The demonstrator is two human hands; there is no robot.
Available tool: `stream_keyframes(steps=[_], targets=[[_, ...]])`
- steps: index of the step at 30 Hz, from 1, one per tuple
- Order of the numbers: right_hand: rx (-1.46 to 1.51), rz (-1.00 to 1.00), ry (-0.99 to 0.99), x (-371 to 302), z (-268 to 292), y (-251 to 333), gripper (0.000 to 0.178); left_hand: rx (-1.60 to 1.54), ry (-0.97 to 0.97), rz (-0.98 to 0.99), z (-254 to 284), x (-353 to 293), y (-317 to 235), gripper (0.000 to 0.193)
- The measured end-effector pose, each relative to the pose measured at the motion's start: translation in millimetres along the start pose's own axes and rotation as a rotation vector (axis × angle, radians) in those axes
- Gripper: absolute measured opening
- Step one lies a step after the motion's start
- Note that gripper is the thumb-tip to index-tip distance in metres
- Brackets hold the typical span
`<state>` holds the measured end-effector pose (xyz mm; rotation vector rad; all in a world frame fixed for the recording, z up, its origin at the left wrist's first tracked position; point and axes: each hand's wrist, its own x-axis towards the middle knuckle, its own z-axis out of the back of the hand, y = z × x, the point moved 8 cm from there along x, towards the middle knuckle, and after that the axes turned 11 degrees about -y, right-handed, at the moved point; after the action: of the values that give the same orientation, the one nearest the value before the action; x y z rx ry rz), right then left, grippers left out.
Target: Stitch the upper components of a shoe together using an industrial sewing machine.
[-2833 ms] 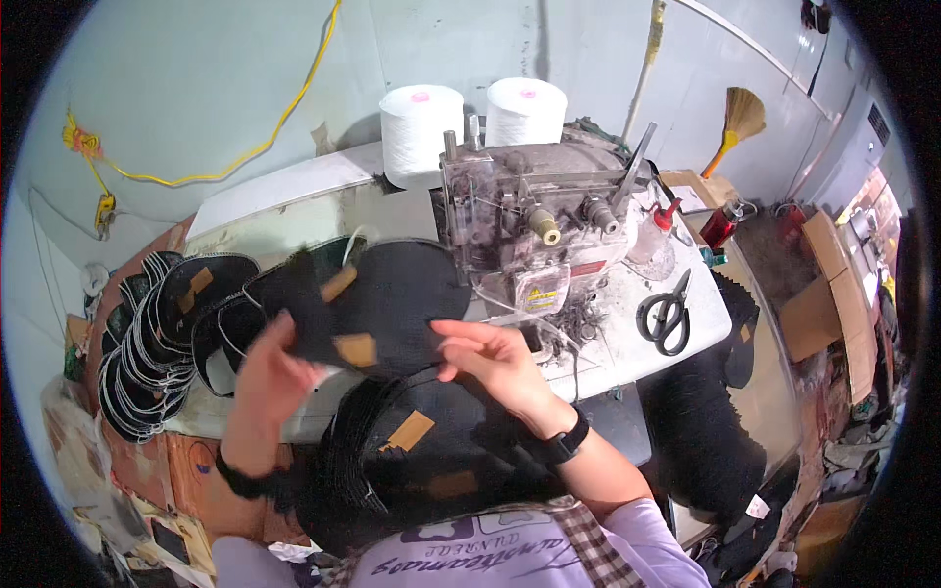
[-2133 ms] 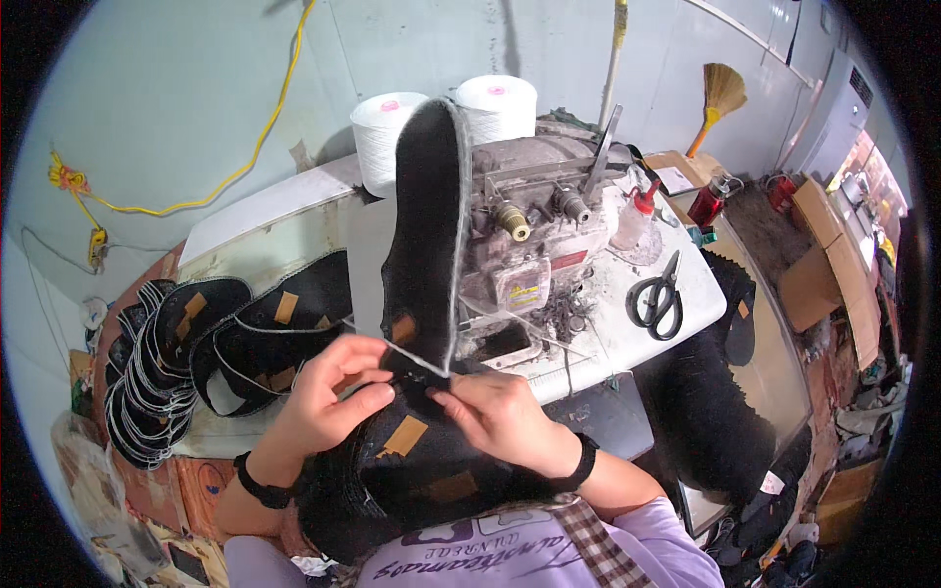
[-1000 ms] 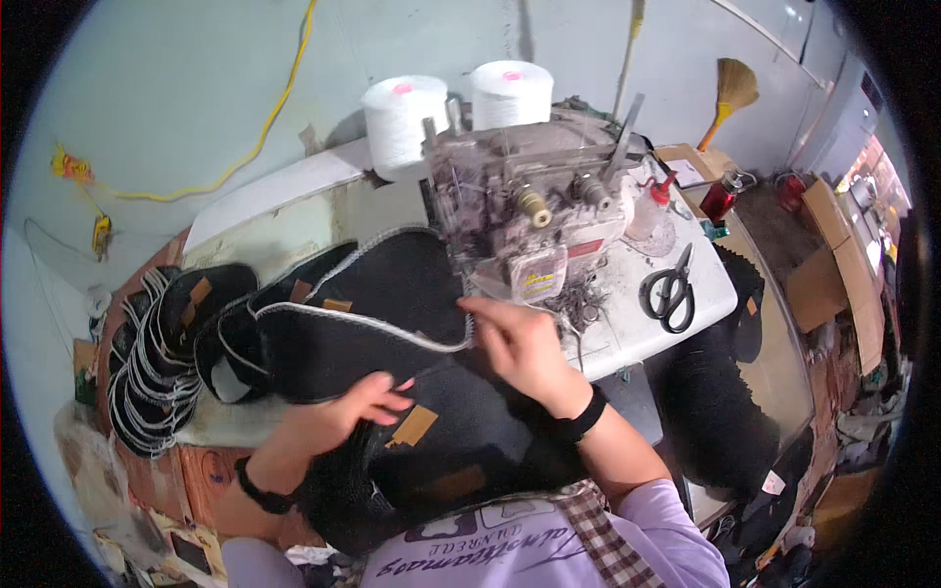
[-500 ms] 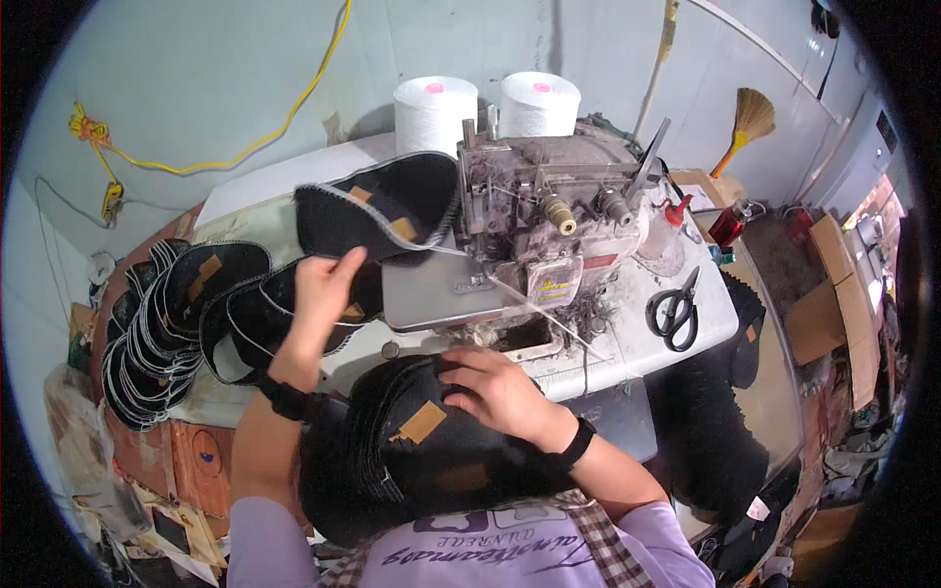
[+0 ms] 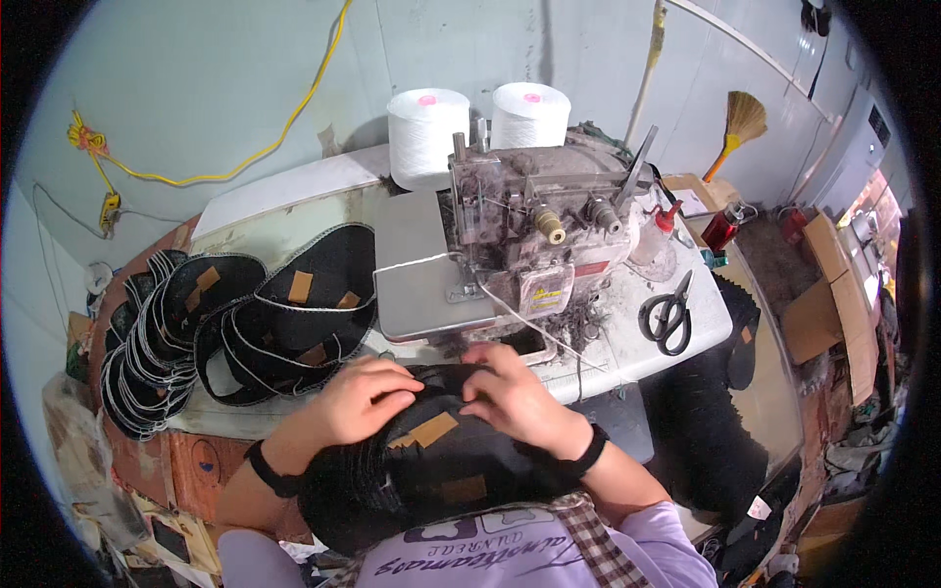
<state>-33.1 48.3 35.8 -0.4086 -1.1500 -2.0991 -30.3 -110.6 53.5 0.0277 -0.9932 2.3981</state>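
1. Head view: we have a stack of black pieces [image 5: 417, 470] close against our body, at the near edge of the white tabletop [image 5: 701, 294]. It looks dark and curved, its many thin layers fanned at the left side. A tan patch [image 5: 431, 429] sits on its upper face, with a dimmer one lower down.
2. Our left hand [image 5: 365, 400] is at the stack's upper edge, fingers bent and bunched near the thumb; we cannot tell whether it pinches a layer.
3. Our right hand [image 5: 518, 400] is at the same edge, fingers curled and the gap to the thumb narrow; whether it grips the black material we cannot tell either.
4. Among containers, we see a pale squeeze bottle [image 5: 652, 253] with a red top right of the sewing machine [image 5: 524, 196], and a red bottle [image 5: 720, 231] beyond it. We cannot make out their contents. At far right, a cardboard box [image 5: 851, 318] stands open.
5. On our left, black loops [image 5: 279, 323] with pale stitched rims and tan patches lie beside nested black pieces [image 5: 157, 377], similarly edged.
6. Grey lint furs the machine; a white strand [image 5: 417, 263] crosses its smooth metal plate [image 5: 417, 299]. Behind stand two white thread cones [image 5: 428, 147], matte and rounded.
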Motion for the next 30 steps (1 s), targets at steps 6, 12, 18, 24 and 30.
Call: stream_keyframes(steps=[6, 12, 18, 24, 30], targets=[[0.294, -0.291, -0.42, 3, 78, -31, 0.021, -0.534, -0.062, 0.091, 0, 1, 16, 0.035], [0.815, -0.546, -0.148, 29, 32, -29, 0.054, -0.693, -0.654, -0.065, 48, 7, -4, 0.087], [1.072, -0.821, -0.233, 15, -5, -39, 0.022, -1.071, -0.537, 0.314, 43, 40, 11, 0.04], [0.696, -0.553, -0.37, 17, -10, -38, 0.028, -1.253, -0.771, 0.615, 58, 71, 75, 0.045], [1.082, -0.674, -0.108, 27, -42, -24, 0.033, -1.608, -0.77, 0.34, 105, 54, 100, 0.028]])
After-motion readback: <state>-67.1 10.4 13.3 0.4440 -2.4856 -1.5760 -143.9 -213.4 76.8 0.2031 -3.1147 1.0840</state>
